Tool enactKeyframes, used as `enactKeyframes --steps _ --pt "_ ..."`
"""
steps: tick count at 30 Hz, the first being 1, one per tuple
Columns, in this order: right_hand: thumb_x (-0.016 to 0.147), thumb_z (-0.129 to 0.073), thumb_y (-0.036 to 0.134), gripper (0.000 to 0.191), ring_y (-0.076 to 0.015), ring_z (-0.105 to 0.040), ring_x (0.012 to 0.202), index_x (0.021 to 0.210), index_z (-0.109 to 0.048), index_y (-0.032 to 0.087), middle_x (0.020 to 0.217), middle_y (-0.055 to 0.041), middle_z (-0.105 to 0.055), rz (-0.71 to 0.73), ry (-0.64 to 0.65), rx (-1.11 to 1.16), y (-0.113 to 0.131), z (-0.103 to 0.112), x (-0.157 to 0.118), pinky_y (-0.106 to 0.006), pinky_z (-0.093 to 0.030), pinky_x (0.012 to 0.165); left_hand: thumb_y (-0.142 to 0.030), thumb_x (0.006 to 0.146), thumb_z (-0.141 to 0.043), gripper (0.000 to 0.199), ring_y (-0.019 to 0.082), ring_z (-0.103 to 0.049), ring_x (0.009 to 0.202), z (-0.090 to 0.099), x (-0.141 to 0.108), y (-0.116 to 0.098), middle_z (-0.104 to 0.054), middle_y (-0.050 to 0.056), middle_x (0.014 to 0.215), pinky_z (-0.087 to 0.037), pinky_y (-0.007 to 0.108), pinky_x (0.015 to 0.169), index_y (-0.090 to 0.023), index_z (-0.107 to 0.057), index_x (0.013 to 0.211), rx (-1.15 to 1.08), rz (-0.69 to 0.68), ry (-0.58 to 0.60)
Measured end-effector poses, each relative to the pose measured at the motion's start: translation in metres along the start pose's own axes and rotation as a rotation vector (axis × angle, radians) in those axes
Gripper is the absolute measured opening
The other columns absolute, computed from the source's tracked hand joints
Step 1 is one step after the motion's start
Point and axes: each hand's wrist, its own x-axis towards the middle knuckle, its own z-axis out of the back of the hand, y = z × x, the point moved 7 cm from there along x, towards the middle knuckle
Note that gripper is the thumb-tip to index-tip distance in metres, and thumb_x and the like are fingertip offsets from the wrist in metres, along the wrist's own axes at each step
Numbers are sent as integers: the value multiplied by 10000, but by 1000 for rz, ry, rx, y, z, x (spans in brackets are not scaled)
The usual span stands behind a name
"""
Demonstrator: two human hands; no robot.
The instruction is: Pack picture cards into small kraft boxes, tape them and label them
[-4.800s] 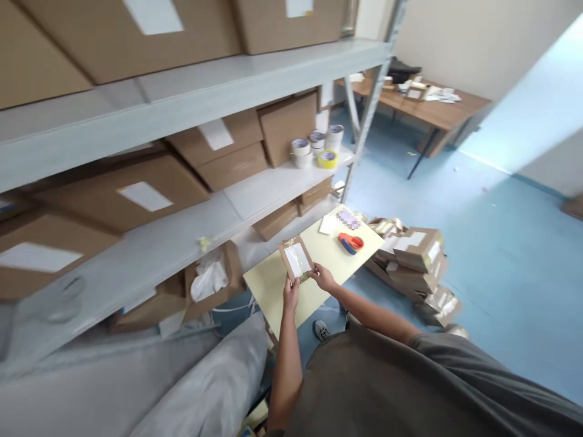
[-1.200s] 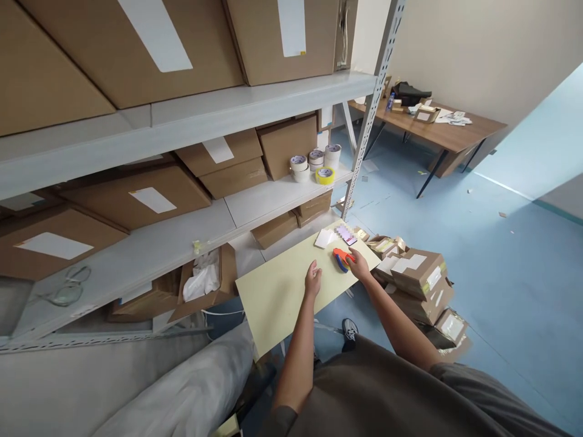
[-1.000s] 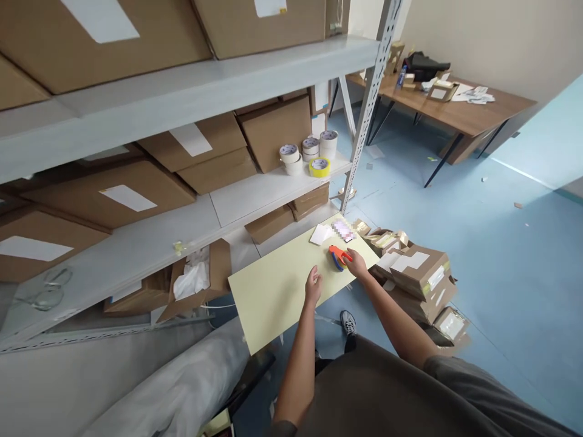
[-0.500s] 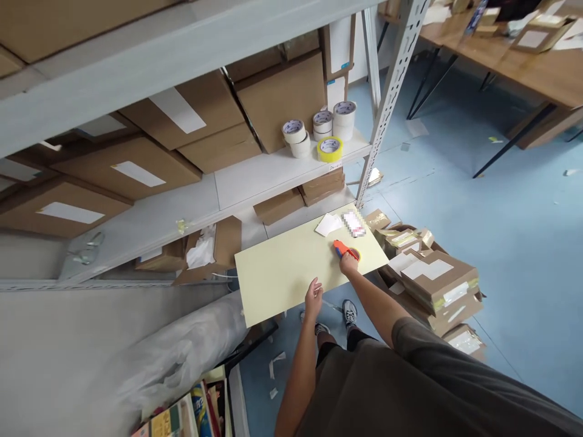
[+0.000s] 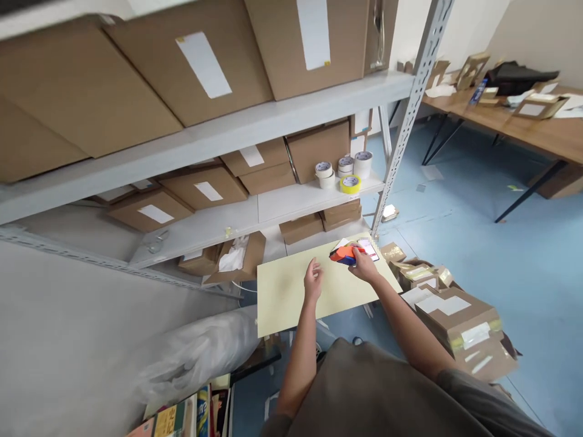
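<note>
My right hand [image 5: 364, 266] grips an orange and blue tape dispenser [image 5: 345, 254], raised above the right part of a pale yellow board [image 5: 285, 297]. Over the middle of the board is my left hand [image 5: 313, 279], fingers apart and holding nothing. Partly behind the dispenser lie white papers and a phone-like item [image 5: 370, 249], its outer edge blurred by pixels.
Metal shelves [image 5: 319, 204] behind the board hold cartons, white tape rolls [image 5: 324, 174] and a yellow roll [image 5: 350, 184]. Stacked cardboard [image 5: 455, 315] stands at the right, a wooden table [image 5: 492, 118] at the back right, and plastic wrap [image 5: 200, 346] at the left.
The view has tilted up, showing more of the upper shelf. My right hand has lifted the tape dispenser from the board and turned it. My left hand's fingers have spread a little.
</note>
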Motion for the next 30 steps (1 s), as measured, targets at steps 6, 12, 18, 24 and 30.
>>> enactKeyframes --steps 6,12,18,24,30 --pt "826 -709 314 463 -349 -676 1002 1242 -542 200 1086 -156 -733 279 -131 -18 79 63 9 -466 -533 922 -450 968 -675 397 235 -668 1213 37 18 -119 -697 111 1365 -573 328 948 -249 -743 1304 13 -329 165" --pt "868 -760 423 403 -337 -681 1042 1168 -582 222 1111 -151 -731 359 -163 7 142 81 18 -448 -541 935 -498 926 -708 343 230 -726 1012 73 29 -150 -780 105 1075 -581 318 861 -188 -829 1008 -7 -370 329" --pt "831 -806 634 586 -328 -701 1022 1201 -611 224 1135 -138 -741 232 -72 46 181 64 26 -412 -547 882 -528 919 -692 375 206 -726 901 114 48 -142 -796 89 977 -568 322 868 -167 -791 940 -97 -306 277" --pt "834 -791 655 625 -321 -708 1026 1238 -635 205 1151 -153 -749 102 -14 35 206 48 32 -376 -525 859 -483 859 -762 313 203 -719 828 137 62 -132 -789 79 921 -575 323 805 -176 -789 910 -133 -304 274" --pt "834 -758 706 619 -272 -708 853 1204 -640 223 950 -75 -756 -6 2 77 222 41 32 -313 -463 732 -374 979 -628 231 202 -707 866 171 52 -140 -758 69 894 -560 320 836 -216 -752 863 -50 -515 -66"
